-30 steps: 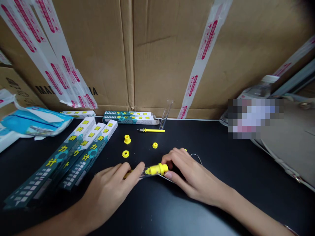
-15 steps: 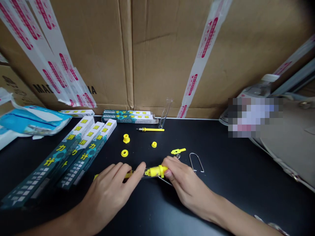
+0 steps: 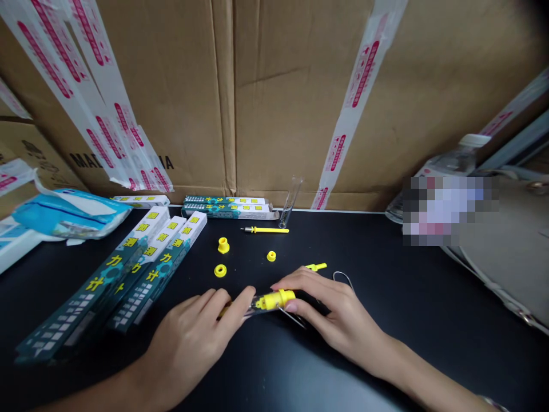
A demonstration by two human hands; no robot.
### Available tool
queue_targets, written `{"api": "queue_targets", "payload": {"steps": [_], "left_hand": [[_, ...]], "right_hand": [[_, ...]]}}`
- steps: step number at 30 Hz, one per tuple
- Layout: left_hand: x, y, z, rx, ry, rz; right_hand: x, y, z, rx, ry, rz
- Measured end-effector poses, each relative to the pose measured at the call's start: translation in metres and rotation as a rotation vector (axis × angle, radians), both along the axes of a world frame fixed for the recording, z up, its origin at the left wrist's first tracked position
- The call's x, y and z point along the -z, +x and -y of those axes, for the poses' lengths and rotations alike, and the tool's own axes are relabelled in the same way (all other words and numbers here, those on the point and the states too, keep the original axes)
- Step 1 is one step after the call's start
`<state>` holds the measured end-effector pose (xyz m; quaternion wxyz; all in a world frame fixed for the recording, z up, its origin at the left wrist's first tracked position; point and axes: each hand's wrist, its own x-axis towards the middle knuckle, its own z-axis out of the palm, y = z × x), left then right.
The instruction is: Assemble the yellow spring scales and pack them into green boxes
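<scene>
A clear-tubed spring scale (image 3: 257, 304) with a yellow end cap (image 3: 278, 298) lies across the middle, low over the black table. My left hand (image 3: 199, 323) is wrapped over its left part, hiding much of the tube. At the right end, my right hand (image 3: 332, 306) has the yellow cap between its thumb and fingers. A bent metal wire (image 3: 293, 317) sticks out below the cap, near my right thumb. Partly behind my right hand are a small yellow plastic piece (image 3: 317, 266) and a wire loop (image 3: 344, 277).
Yellow fittings (image 3: 220, 270) and a yellow rod with a metal tip (image 3: 270, 230) lie farther back. A clear tube (image 3: 290, 203) stands tilted there. Long printed boxes (image 3: 98, 286) lie left, beside a blue packet (image 3: 71, 212). A bottle (image 3: 457, 157) and grey bag (image 3: 506, 252) stand right; cardboard (image 3: 274, 114) walls the back.
My right hand has shifted its grip; its fingers have loosened and spread, so more of the yellow cap's end shows. My left hand keeps its hold. The view has moved slightly.
</scene>
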<state>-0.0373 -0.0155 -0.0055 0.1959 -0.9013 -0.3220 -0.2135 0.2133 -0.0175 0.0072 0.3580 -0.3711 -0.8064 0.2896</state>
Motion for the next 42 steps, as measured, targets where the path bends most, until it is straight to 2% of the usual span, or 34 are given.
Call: {"api": "queue_targets", "payload": {"steps": [9, 14, 18, 32, 37, 42], "left_hand": [[-0.004, 0.001, -0.001, 0.021, -0.026, -0.024], [-0.003, 0.0, -0.002, 0.034, -0.025, -0.02], [-0.003, 0.002, -0.002, 0.064, -0.027, -0.002], [-0.002, 0.001, -0.002, 0.093, -0.074, 0.0], [-0.003, 0.003, -0.003, 0.085, -0.095, 0.013], [-0.005, 0.005, -0.003, 0.062, -0.081, 0.018]], "right_hand": [[-0.008, 0.003, 0.001, 0.055, -0.187, -0.02], [-0.009, 0.005, 0.0, 0.038, -0.282, -0.082], [-0.009, 0.006, 0.001, 0.051, -0.191, 0.037], [-0.001, 0.004, 0.003, -0.081, -0.138, -0.098], [-0.002, 0.01, 0.001, -0.131, -0.039, -0.006], [-0.001, 0.011, 0.003, -0.096, 0.109, 0.108]]}}
